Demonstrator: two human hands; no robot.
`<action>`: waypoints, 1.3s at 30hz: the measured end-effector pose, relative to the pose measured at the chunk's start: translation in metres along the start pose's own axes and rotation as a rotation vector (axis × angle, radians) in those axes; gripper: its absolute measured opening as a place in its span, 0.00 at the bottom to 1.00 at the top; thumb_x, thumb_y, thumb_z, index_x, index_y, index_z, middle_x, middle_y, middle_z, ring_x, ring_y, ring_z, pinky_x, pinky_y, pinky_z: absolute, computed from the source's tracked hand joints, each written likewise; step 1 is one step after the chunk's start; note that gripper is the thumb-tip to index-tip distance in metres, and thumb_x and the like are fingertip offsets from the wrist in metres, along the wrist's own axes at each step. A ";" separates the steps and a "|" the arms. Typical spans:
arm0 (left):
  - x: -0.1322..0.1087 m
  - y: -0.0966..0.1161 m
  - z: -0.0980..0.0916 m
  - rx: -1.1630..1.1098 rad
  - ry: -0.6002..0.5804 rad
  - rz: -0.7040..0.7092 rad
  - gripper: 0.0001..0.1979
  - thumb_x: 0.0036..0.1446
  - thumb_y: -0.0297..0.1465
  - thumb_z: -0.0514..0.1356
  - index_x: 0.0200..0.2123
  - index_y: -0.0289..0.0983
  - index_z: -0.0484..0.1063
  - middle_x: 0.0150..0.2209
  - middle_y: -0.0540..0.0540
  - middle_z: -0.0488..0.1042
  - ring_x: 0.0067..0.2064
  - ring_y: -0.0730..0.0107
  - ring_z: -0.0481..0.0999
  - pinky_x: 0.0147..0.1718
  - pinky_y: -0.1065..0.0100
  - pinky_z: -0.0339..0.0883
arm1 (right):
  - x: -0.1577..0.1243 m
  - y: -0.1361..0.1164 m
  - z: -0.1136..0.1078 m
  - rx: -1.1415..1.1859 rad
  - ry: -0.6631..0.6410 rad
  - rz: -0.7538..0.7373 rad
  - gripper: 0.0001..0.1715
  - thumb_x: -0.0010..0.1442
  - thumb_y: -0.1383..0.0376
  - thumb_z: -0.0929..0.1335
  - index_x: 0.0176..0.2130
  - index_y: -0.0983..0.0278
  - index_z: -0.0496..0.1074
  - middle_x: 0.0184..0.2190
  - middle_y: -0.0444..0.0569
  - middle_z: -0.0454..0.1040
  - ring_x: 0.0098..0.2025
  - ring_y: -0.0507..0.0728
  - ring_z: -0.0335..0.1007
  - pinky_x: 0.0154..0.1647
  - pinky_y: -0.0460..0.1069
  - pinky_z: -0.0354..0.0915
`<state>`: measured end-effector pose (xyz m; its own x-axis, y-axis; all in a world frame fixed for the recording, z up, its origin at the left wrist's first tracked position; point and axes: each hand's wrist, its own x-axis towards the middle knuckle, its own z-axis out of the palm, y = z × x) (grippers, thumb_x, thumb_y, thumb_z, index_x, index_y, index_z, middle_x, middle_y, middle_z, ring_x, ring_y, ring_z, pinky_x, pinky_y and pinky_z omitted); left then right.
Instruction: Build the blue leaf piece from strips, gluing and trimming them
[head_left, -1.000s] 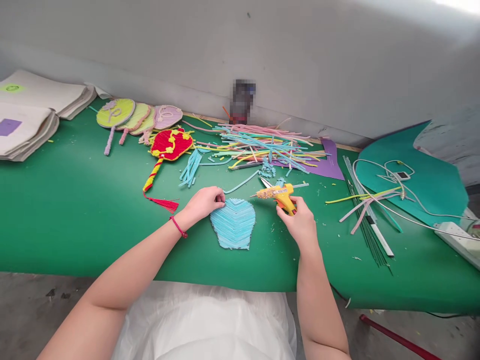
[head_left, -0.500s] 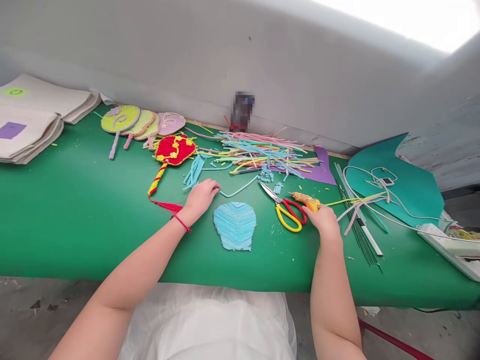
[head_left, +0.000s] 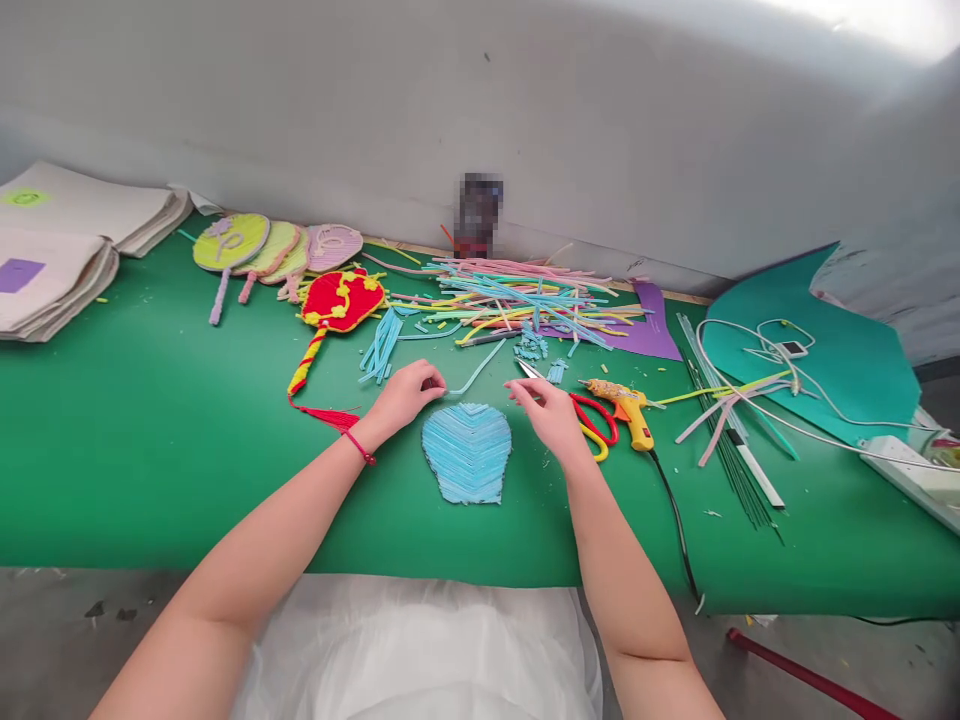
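A bent light-blue pipe cleaner (head_left: pixel 480 367) runs from the fingertips of my left hand (head_left: pixel 409 400), which are pinched on its end. My right hand (head_left: pixel 549 412) is off to the right, fingers partly extended and apart, with nothing visible in them. Between and below both hands lies a blue, petal-shaped panel (head_left: pixel 466 455) covered in slanting pipe-cleaner rows. Scissors (head_left: pixel 604 424) with red and yellow handles lie partly hidden under my right hand. Just beyond them rests a yellow glue gun (head_left: pixel 636 412), its nozzle pointing left.
A heap of coloured pipe cleaners (head_left: pixel 525 300) lies at the back. Left of it are a red fan (head_left: pixel 345 300) with a tassel and several pastel fans (head_left: pixel 232 243). Paper stacks (head_left: pixel 60 265) stand far left; wires (head_left: pixel 731 450), a cable and a power strip (head_left: pixel 911 470) occupy the right.
My right hand has let go of the glue gun and moved left, over the scissors. The pipe cleaner at my left hand has swung to a steeper angle.
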<state>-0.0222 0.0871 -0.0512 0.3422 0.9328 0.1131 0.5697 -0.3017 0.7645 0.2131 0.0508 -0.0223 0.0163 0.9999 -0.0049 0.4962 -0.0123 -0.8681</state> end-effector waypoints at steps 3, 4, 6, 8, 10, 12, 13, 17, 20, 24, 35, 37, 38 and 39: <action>-0.005 0.016 0.000 -0.031 0.025 0.078 0.03 0.54 0.28 0.57 0.30 0.37 0.70 0.33 0.48 0.69 0.36 0.69 0.69 0.37 0.67 0.63 | 0.003 0.010 0.004 0.160 -0.113 0.059 0.24 0.55 0.48 0.65 0.38 0.64 0.76 0.30 0.48 0.73 0.31 0.53 0.67 0.30 0.47 0.62; -0.007 0.021 0.001 -0.018 0.010 0.107 0.03 0.55 0.29 0.56 0.30 0.37 0.69 0.33 0.48 0.69 0.36 0.68 0.70 0.38 0.67 0.63 | 0.004 0.013 0.004 0.219 -0.131 0.076 0.25 0.54 0.47 0.65 0.38 0.64 0.76 0.29 0.47 0.72 0.30 0.52 0.65 0.28 0.46 0.62; -0.011 0.029 0.002 0.020 -0.024 0.166 0.04 0.57 0.29 0.55 0.30 0.37 0.69 0.34 0.47 0.69 0.37 0.68 0.70 0.39 0.66 0.62 | 0.007 0.017 0.003 0.344 -0.153 0.095 0.26 0.53 0.46 0.66 0.39 0.64 0.76 0.28 0.46 0.71 0.29 0.50 0.63 0.26 0.45 0.60; -0.013 0.033 0.004 0.067 -0.057 0.208 0.05 0.58 0.29 0.54 0.31 0.38 0.69 0.35 0.47 0.70 0.38 0.68 0.70 0.40 0.66 0.62 | 0.008 0.017 0.002 0.461 -0.167 0.117 0.27 0.51 0.46 0.67 0.40 0.64 0.76 0.27 0.45 0.69 0.27 0.48 0.62 0.25 0.44 0.59; -0.014 0.033 0.006 0.111 -0.080 0.236 0.05 0.59 0.29 0.54 0.32 0.38 0.69 0.36 0.47 0.70 0.38 0.68 0.70 0.41 0.65 0.61 | 0.007 0.015 0.001 0.564 -0.185 0.158 0.26 0.50 0.47 0.69 0.39 0.64 0.76 0.26 0.43 0.68 0.26 0.47 0.60 0.23 0.43 0.58; -0.014 0.032 0.008 0.143 -0.094 0.269 0.05 0.59 0.29 0.54 0.32 0.38 0.69 0.36 0.47 0.71 0.38 0.68 0.70 0.42 0.65 0.61 | 0.006 0.012 0.001 0.648 -0.221 0.206 0.25 0.48 0.48 0.70 0.38 0.64 0.76 0.25 0.42 0.67 0.24 0.46 0.58 0.21 0.43 0.57; -0.014 0.031 0.009 0.153 -0.101 0.287 0.05 0.59 0.29 0.54 0.33 0.38 0.69 0.36 0.47 0.71 0.39 0.68 0.70 0.43 0.65 0.60 | 0.006 0.012 0.001 0.677 -0.237 0.224 0.24 0.47 0.49 0.71 0.37 0.64 0.76 0.24 0.42 0.66 0.23 0.46 0.57 0.20 0.43 0.55; -0.015 0.033 0.011 0.163 -0.119 0.295 0.05 0.60 0.30 0.54 0.34 0.39 0.69 0.38 0.47 0.72 0.42 0.67 0.71 0.46 0.64 0.59 | 0.007 0.013 0.004 0.719 -0.208 0.229 0.21 0.44 0.50 0.73 0.32 0.64 0.75 0.23 0.41 0.65 0.22 0.45 0.56 0.18 0.42 0.53; -0.016 0.034 0.010 0.117 -0.031 0.202 0.06 0.60 0.31 0.53 0.37 0.39 0.69 0.39 0.47 0.71 0.42 0.67 0.71 0.44 0.64 0.61 | 0.009 0.014 0.003 0.742 -0.144 0.207 0.20 0.44 0.51 0.73 0.29 0.64 0.74 0.23 0.42 0.67 0.23 0.46 0.58 0.20 0.43 0.56; -0.015 0.031 0.006 0.113 0.029 0.035 0.08 0.59 0.33 0.53 0.40 0.38 0.69 0.39 0.46 0.70 0.38 0.67 0.71 0.39 0.66 0.64 | 0.010 0.013 -0.002 0.820 -0.101 0.219 0.18 0.44 0.52 0.74 0.30 0.63 0.73 0.24 0.40 0.66 0.24 0.45 0.58 0.22 0.42 0.57; -0.013 0.014 0.009 0.102 -0.171 -0.065 0.08 0.48 0.36 0.62 0.30 0.38 0.70 0.34 0.47 0.69 0.36 0.65 0.70 0.36 0.65 0.64 | 0.010 0.009 -0.002 0.823 -0.121 0.234 0.18 0.44 0.53 0.74 0.31 0.62 0.72 0.23 0.39 0.65 0.23 0.45 0.58 0.23 0.43 0.58; -0.012 0.015 0.010 -0.053 -0.182 -0.089 0.09 0.48 0.36 0.61 0.30 0.37 0.69 0.36 0.47 0.71 0.38 0.66 0.71 0.37 0.65 0.64 | 0.010 0.010 -0.002 0.820 -0.125 0.227 0.17 0.45 0.53 0.73 0.31 0.61 0.72 0.23 0.39 0.65 0.23 0.46 0.59 0.23 0.43 0.58; -0.012 0.015 0.011 -0.156 -0.195 -0.114 0.09 0.48 0.36 0.61 0.30 0.37 0.68 0.36 0.47 0.72 0.38 0.67 0.71 0.38 0.65 0.65 | 0.010 0.011 -0.002 0.822 -0.124 0.226 0.17 0.45 0.53 0.73 0.31 0.61 0.72 0.23 0.39 0.65 0.23 0.46 0.59 0.23 0.43 0.58; -0.012 0.016 0.012 -0.260 -0.214 -0.147 0.10 0.49 0.36 0.61 0.31 0.37 0.67 0.35 0.48 0.72 0.37 0.68 0.72 0.37 0.66 0.65 | 0.010 0.011 -0.002 0.827 -0.122 0.226 0.17 0.45 0.53 0.73 0.31 0.61 0.72 0.24 0.39 0.66 0.23 0.46 0.59 0.23 0.43 0.58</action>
<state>-0.0080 0.0690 -0.0473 0.4351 0.8918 -0.1242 0.4245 -0.0815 0.9018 0.2207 0.0611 -0.0305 -0.0780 0.9693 -0.2333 -0.2997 -0.2460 -0.9218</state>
